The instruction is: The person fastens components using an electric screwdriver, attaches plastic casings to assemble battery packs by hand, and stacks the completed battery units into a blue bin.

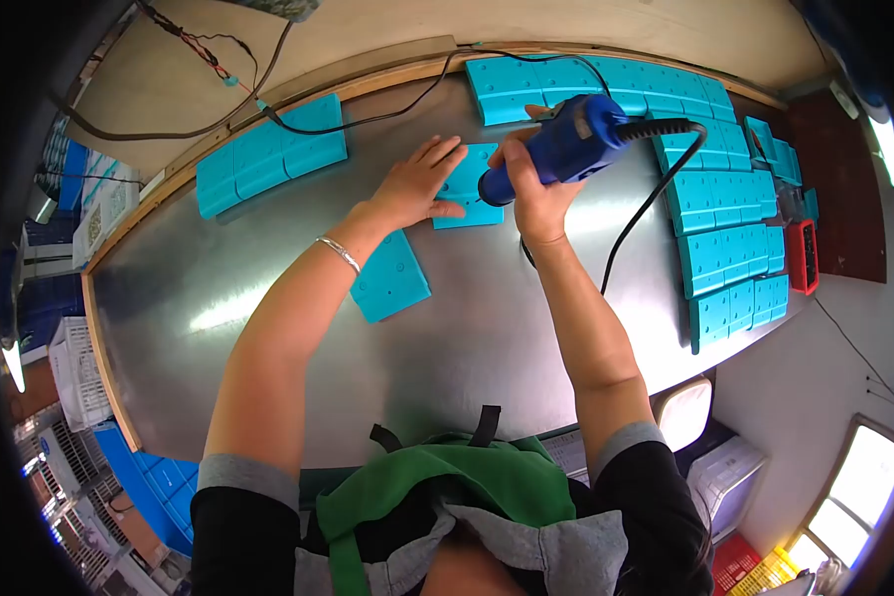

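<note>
At left on the metal table: three turquoise panels, side by side. Next, askew and nearer the wearer: loose panel. Then left hand, fingers spread, gripping nothing, laid against the left side of the middle panel, flat on the metal. Above that panel's right side: right hand, wrapped around the blue power tool, nose angled down; tip contact not discernible. At far right: panel rows, then red bin.
</note>
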The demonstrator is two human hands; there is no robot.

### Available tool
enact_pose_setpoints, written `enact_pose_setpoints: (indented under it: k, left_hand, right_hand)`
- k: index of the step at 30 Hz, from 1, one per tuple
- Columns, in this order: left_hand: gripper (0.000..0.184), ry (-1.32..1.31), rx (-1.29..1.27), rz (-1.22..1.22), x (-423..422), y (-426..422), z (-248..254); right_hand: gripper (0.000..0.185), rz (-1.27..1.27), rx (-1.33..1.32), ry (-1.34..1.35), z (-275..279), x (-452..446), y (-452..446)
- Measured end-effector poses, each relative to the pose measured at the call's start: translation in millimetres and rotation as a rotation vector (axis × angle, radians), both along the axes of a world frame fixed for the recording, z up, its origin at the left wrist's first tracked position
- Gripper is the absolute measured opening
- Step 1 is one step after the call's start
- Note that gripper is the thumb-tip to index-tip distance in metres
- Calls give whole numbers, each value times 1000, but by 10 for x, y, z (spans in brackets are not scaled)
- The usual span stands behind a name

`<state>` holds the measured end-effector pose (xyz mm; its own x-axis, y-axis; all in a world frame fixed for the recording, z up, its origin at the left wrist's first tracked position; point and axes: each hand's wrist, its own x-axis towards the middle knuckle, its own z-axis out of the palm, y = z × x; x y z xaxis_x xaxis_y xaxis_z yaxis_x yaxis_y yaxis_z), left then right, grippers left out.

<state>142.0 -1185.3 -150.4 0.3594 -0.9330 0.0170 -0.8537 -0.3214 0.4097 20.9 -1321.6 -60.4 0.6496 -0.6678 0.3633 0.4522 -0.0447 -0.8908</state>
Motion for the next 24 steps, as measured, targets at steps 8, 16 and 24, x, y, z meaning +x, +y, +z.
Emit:
enact_pose_setpoints:
  k: [8, 16, 24]
  left_hand:
    - [100, 33, 63, 10, -3, 12, 80]
    - [100, 53, 143, 52, -44, 25, 222]
    - [88, -12, 108, 107, -22, -253, 416]
  right_hand:
    - [37, 37, 9, 86, -116, 136, 63]
    - [28, 232, 292, 41, -336, 131, 180]
    - [31, -81, 40, -76, 254, 414, -668]
